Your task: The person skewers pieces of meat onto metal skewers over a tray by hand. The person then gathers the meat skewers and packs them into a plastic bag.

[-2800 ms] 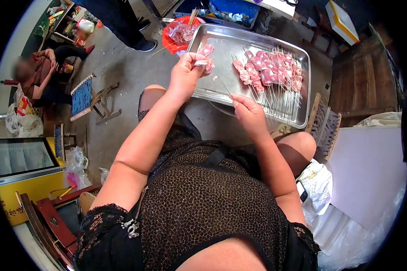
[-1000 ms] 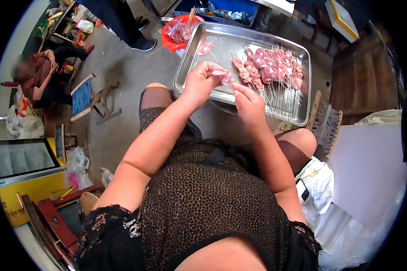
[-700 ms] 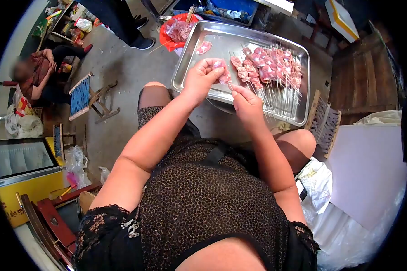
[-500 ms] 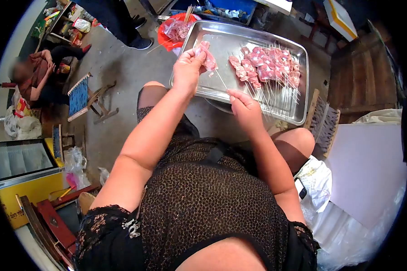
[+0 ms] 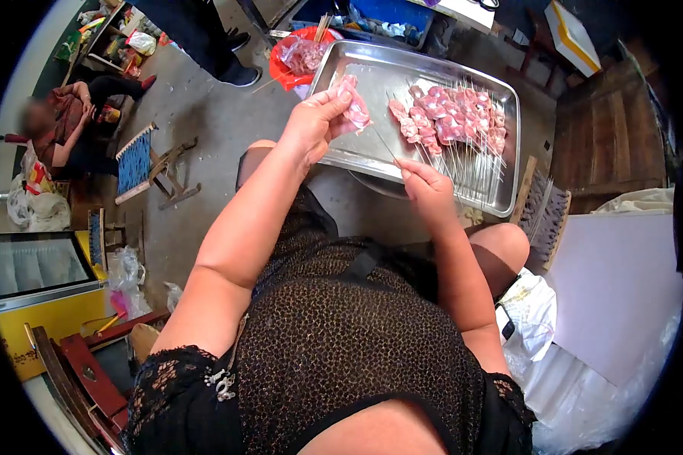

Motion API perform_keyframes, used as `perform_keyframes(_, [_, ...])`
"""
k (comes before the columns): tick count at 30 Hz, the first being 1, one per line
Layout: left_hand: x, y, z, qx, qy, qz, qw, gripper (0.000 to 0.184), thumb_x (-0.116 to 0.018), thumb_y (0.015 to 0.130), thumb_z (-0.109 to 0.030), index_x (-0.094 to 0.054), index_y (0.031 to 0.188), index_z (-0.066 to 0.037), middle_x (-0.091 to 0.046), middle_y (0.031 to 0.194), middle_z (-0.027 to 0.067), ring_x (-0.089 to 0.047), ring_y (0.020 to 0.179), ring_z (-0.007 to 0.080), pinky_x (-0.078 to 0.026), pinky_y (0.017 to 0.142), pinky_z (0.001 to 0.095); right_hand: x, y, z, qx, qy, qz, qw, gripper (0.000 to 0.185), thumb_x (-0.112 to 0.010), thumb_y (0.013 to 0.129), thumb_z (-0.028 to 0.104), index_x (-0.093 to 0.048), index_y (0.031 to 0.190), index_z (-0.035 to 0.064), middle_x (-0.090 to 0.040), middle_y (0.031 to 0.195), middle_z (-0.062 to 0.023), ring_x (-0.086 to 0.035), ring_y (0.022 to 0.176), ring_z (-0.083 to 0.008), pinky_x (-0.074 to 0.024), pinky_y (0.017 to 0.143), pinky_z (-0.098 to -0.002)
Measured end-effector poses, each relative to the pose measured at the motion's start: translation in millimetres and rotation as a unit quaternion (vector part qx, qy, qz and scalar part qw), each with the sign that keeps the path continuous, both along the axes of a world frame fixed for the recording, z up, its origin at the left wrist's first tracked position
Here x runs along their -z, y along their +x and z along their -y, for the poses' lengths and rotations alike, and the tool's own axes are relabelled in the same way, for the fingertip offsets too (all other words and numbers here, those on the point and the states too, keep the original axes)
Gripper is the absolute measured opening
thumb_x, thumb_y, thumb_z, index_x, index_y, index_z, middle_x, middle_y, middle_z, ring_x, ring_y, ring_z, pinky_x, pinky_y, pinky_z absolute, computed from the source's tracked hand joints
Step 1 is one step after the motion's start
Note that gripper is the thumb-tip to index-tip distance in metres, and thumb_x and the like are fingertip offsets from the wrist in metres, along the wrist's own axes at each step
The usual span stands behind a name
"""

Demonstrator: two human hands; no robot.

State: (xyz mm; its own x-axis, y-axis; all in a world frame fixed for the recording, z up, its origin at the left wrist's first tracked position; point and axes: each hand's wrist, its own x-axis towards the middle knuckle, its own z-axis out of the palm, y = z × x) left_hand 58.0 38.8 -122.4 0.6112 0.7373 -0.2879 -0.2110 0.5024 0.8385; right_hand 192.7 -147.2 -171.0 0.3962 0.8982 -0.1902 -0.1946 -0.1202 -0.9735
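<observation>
While my left hand [image 5: 310, 127] pinches the meat [image 5: 355, 114], my right hand [image 5: 431, 189], nearer my body, grips the skewer [image 5: 385, 144], which slants forward-left toward it.

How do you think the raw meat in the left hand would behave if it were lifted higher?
The raw meat would probably be floppy, as its outline looks soft and uneven where the left hand pinches it. Its glossy, moist-looking surface suggests it may be slippery. It seems unlikely to roll, since its shape is irregular rather than round.
</observation>
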Motion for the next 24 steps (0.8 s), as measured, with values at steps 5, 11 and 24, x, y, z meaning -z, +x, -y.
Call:
perform_keyframes(5, [-9,-6,0,0.028,0.02,-0.056,0.998,0.023,-0.059,0.088,-0.022,-0.061,0.103,-0.004,-0.065,0.09,0.0049,-0.064,0.081,0.0139,-0.053,0.075,0.0283,4,-1,-2,-0.014,0.011,-0.008,1.0,0.023,-0.056,0.086,0.009,-0.063,0.107,0.0003,-0.048,0.064,0.0068,-0.039,0.054,-0.002,-0.0315,0.048,-0.0175])
perform_keyframes(11, [-9,-4,4,0.056,0.043,-0.059,0.996,0.018,-0.059,0.088,-0.017,-0.062,0.097,-0.002,-0.065,0.091,0.0054,-0.064,0.083,0.0161,-0.053,0.074,0.0287,-1,-7,-2,-0.005,0.026,-0.029,0.999,0.023,-0.055,0.087,0.008,-0.063,0.107,-0.001,-0.047,0.064,0.0079,-0.038,0.053,-0.0013,-0.0303,0.048,-0.0167])
perform_keyframes(24, [0,12,16,-0.004,0.045,0.01,0.999,0.026,-0.057,0.089,-0.013,-0.057,0.112,-0.002,-0.064,0.097,0.0073,-0.063,0.087,0.0161,-0.052,0.08,0.0321,-2,-4,-3,0.02,0.024,-0.035,0.999,0.023,-0.056,0.088,0.009,-0.062,0.108,0.0005,-0.047,0.063,0.0084,-0.038,0.052,-0.0006,-0.0294,0.046,-0.0162])
